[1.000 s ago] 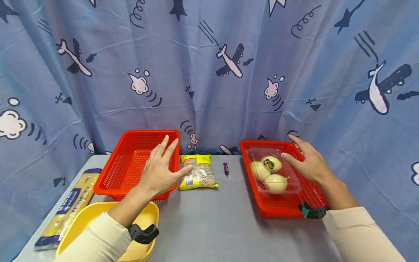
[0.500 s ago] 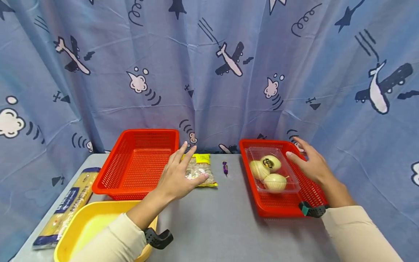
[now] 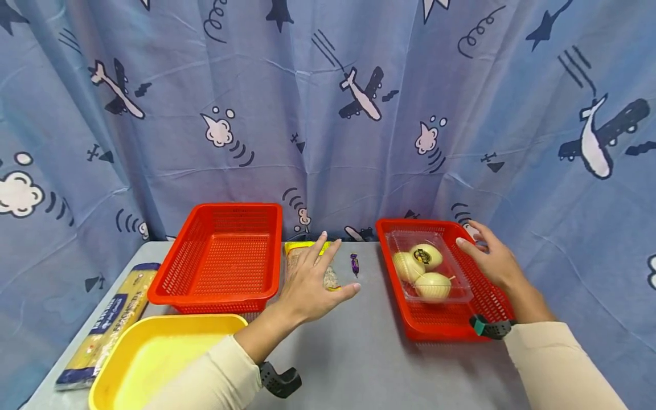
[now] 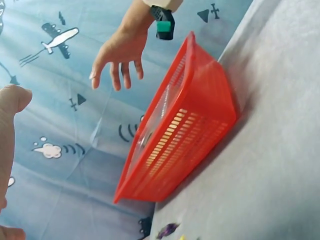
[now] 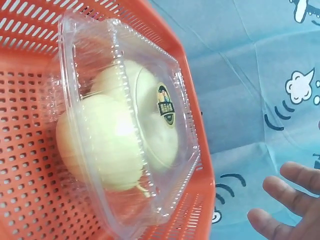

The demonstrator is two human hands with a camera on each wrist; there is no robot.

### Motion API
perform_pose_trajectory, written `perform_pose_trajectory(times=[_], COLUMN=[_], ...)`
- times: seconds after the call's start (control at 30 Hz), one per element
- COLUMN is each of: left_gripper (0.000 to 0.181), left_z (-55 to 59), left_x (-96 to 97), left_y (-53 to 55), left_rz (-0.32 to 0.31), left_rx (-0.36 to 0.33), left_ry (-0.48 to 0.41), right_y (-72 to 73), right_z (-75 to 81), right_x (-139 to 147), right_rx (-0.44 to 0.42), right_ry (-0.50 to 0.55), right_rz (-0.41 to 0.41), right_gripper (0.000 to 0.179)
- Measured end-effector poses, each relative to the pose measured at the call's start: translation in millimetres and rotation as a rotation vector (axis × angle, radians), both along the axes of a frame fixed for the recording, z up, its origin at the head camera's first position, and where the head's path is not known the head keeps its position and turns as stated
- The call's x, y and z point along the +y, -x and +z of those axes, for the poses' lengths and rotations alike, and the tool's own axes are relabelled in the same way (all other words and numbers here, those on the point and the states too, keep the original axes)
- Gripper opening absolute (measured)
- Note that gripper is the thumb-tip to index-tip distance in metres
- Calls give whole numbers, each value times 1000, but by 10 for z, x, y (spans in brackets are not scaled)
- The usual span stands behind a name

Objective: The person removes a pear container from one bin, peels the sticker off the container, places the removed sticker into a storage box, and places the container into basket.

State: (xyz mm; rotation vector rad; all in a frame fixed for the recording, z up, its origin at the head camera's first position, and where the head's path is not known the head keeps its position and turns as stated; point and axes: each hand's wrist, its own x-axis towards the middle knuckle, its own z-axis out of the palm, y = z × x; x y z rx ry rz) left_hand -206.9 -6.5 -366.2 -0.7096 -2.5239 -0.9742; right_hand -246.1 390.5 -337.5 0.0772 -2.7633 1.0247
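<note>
Both hands hold nothing, the left hand (image 3: pixel 310 289) with fingers spread in front of the yellow bag (image 3: pixel 292 261), the right hand (image 3: pixel 493 261) loosely curved, thumb apart, above the right red basket (image 3: pixel 435 330). The bag lies flat on the tabletop (image 3: pixel 369 353), partly hidden; a clear box (image 3: pixel 458 274) of pale round fruits (image 3: pixel 433 286) sits tilted in that basket. Since a second ago, the left hand has shifted rightward from the left red basket (image 3: pixel 230 262).
</note>
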Motion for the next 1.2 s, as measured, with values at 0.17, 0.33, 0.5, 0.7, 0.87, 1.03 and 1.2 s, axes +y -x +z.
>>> perform_pose_trajectory(times=[0.17, 0.33, 0.5, 0.7, 0.87, 1.03, 1.2], left_gripper=[84, 84, 83, 85, 86, 84, 82], left_z=[-89, -179, -242, -289, -346, -401, -431], left_x=[131, 246, 380, 542, 646, 741, 837], left_y=[-26, -30, -39, -52, -48, -48, -57], left_rz=[-30, -24, -38, -73, -93, -102, -111], left_rx=[-1, -19, -67, -130, -173, -191, -236], left_ry=[-1, 2, 5, -13, -28, -38, -44], right_y=[18, 54, 76, 90, 104, 129, 148], right_z=[-59, -91, -134, -207, -253, -309, -380], right_x=[37, 65, 97, 141, 188, 237, 286], right_rx=[-38, -47, -84, -135, -151, -158, -187], right_ry=[27, 27, 64, 128, 162, 165, 180], right_rz=[-6, -14, -30, -45, -46, -67, -91], right_gripper=[77, 77, 80, 83, 83, 83, 83])
